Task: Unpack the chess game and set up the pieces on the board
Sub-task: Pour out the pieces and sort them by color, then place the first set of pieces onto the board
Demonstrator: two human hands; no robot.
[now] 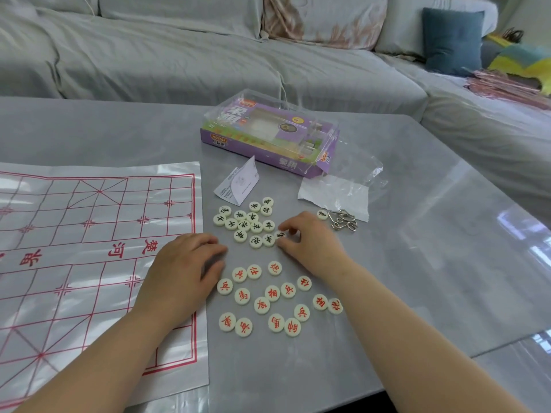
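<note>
Pieces: black group [249,223] and red group [277,299] loose on table [417,234], beside board [89,248]
Right hand [310,242]: fingertips pinching black piece [280,234]
Left hand [185,269]: curled, grip unclear

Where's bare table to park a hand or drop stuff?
Free: right side of the table, past the metal puzzle; far left, behind the board. Board squares are all bare. Crowded: black pieces and red pieces between both hands, box behind.
</note>
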